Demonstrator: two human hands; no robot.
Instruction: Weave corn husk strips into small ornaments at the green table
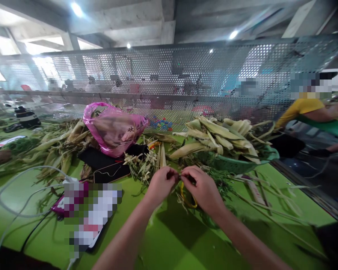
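My left hand [162, 184] and my right hand [202, 187] meet over the middle of the green table, fingertips pinched close together. Between them is something small and dark that I cannot make out. Just under my right hand a yellow loop [193, 204] shows in part. Beyond my left hand lies a bunch of small pale pieces on thin stems [143, 168], with an upright strip of dried corn husk [162, 155] beside it. Fine green strands [220, 180] lie beyond my right hand.
A green basket [236, 164] heaped with corn husks [222, 137] stands back right. A pink plastic bag [114, 129] sits back left, near husk piles [63, 150]. Phones, cables and a power bank lie left. A perforated metal screen [163, 75] rises behind; a person in yellow is at right.
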